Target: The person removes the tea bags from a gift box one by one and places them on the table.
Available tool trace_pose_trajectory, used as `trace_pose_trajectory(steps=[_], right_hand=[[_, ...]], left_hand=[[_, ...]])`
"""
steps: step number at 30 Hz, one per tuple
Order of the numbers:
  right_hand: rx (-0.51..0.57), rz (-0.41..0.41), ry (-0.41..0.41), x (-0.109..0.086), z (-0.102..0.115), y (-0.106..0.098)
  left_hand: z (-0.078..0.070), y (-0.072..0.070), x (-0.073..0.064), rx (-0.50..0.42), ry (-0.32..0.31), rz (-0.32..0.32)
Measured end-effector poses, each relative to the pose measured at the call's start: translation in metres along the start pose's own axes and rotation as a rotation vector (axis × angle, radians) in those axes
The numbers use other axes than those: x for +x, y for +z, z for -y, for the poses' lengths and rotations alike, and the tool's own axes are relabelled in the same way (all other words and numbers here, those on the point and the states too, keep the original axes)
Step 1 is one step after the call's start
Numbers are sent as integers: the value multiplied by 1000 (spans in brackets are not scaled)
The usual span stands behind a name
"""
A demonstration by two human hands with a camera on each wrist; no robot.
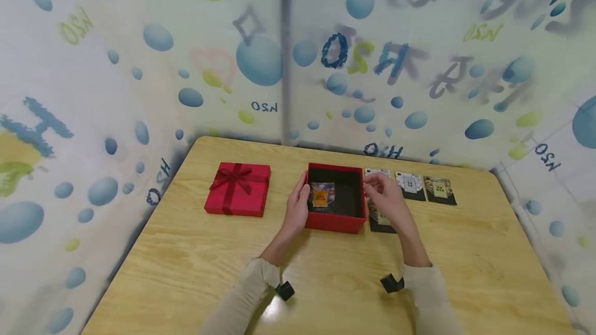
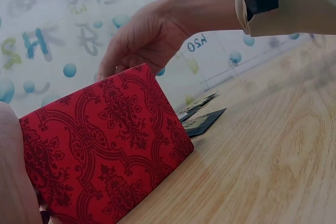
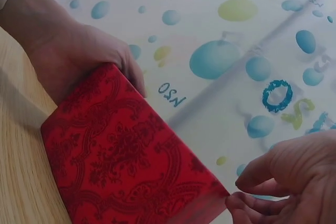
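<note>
An open red box (image 1: 336, 222) with a dark inside and a floral pattern on its outer walls stands in the middle of the table. My left hand (image 1: 298, 204) holds it along its left wall. At the right rim, the curled fingers of my right hand (image 1: 385, 198) pinch the edge near the far corner; some fingertips are hidden behind the box in the left wrist view. Inside, on the left, lies a flat packet (image 1: 322, 195) with an orange label. Another packet (image 1: 379, 221) lies on the table, partly under my right hand.
Left of the box sits a red lid (image 1: 237, 200) tied with a dark red ribbon bow (image 1: 236, 179). More flat packets lie to the right, one with a white label (image 1: 410, 185) and one with a yellowish label (image 1: 439, 189). A patterned wall (image 1: 326, 112) borders the wooden table (image 1: 195, 262).
</note>
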State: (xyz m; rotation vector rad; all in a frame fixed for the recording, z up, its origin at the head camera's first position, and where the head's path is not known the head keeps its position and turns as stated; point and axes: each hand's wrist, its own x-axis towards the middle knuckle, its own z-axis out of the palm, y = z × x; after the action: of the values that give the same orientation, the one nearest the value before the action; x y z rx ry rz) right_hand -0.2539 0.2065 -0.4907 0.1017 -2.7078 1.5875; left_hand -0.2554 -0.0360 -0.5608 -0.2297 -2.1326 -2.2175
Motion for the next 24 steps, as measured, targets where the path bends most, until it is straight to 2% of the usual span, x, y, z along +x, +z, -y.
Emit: trace_pose_trajectory(steps=[6, 11, 17, 24], right_hand=[[-109, -59, -83, -4, 15, 15], [-183, -3, -130, 2, 30, 37], [-245, 148, -49, 12, 36, 60], [-289, 224, 33, 16, 35, 73]], left_hand=[[2, 1, -2, 0, 4, -1], [3, 0, -1, -1, -3, -12], [2, 0, -1, -39, -28, 4], [3, -1, -1, -3, -3, 10]])
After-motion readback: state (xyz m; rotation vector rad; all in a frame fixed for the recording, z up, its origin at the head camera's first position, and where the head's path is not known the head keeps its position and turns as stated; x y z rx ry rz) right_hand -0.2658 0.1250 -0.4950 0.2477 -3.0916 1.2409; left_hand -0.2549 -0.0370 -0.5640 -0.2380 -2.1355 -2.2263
